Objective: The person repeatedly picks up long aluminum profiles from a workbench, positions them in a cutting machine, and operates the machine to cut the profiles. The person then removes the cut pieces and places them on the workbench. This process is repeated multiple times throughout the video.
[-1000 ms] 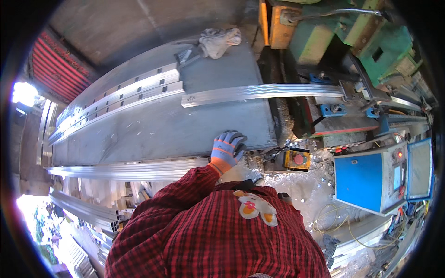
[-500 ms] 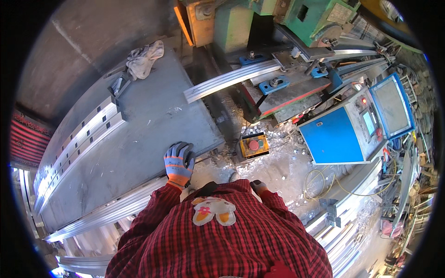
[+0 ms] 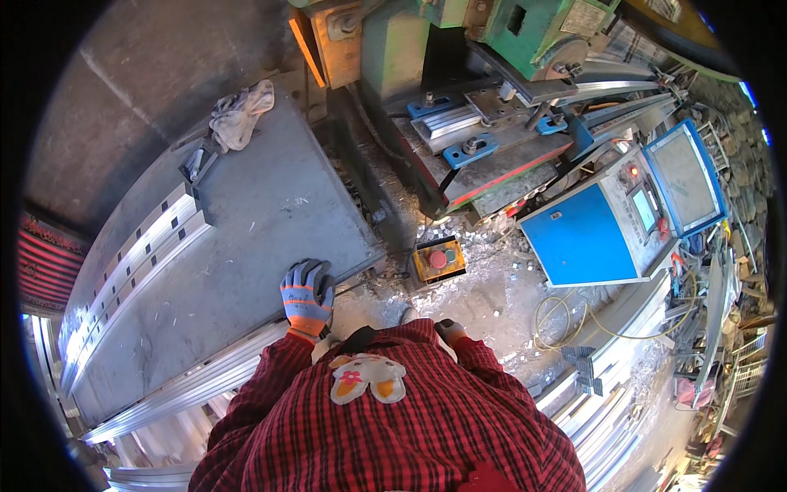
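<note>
My left hand (image 3: pixel 307 297), in a grey and orange work glove, rests at the near right edge of the grey metal table (image 3: pixel 270 230). Its fingers lie stretched forward and hold nothing. My right hand (image 3: pixel 449 330) is low beside my body, partly covered by the checked sleeve, and its fingers cannot be made out. Ahead, a ribbed aluminium profile (image 3: pixel 451 123) lies on the bed of the green press (image 3: pixel 525 33), between blue clamps (image 3: pixel 470 151). Only a short end of it shows on this side. Nearest my hands on the floor is a yellow button box (image 3: pixel 438 260).
Punched aluminium bars (image 3: pixel 139 254) and a crumpled cloth (image 3: pixel 240 115) lie on the table. A blue control cabinet (image 3: pixel 582 242) with a screen stands at right. Metal scraps and a yellow hose (image 3: pixel 566 324) are on the floor. Long profiles (image 3: pixel 607 410) are stacked at lower right.
The aluminium profile that reached from the press to over the table has slid right, leaving a short end showing. My left hand stays at the table edge; the view has shifted slightly.
</note>
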`<state>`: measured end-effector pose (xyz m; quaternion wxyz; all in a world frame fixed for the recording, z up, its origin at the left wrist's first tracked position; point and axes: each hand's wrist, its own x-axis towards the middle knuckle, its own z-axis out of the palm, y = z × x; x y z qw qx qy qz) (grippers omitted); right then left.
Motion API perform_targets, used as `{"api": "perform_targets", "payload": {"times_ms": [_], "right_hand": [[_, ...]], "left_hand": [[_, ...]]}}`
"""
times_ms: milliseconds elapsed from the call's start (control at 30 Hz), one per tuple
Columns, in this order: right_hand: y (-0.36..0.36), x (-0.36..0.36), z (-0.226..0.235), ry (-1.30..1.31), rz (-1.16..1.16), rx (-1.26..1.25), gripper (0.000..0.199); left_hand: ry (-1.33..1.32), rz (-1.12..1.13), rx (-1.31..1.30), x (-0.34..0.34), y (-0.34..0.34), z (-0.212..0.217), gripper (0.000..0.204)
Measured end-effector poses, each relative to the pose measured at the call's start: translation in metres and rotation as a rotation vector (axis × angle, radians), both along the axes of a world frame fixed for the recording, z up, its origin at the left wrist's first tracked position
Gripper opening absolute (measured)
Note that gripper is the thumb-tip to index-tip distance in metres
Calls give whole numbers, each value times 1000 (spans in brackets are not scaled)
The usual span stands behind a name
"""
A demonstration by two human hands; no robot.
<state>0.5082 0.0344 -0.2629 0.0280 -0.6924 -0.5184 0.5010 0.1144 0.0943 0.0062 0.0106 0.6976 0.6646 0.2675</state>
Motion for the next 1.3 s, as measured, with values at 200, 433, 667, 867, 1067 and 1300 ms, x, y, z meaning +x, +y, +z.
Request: {"api": "perform_targets", "payload": {"times_ms": [200,433,667,867,1067,1300], "right_hand": [[2,-3,25,29,-20,2,52],[2,-2,15,38,-36,-11,55],[-2,4,-2,72,-126,107,42],[44,28,5,494,-842,383,31],[106,-1,113,499,-818,842,33],[137,-49,135,505,-732,704,44]], "left_hand": [[-2,-9,5,2,1,-1,48],[-12,-14,18,2,2,1,47],[-1,-8,54,3,1,0,47],[-2,-29,52,3,-1,1,46],[23,-57,70,6,4,0,48],[7,-50,63,5,4,2,48]]}}
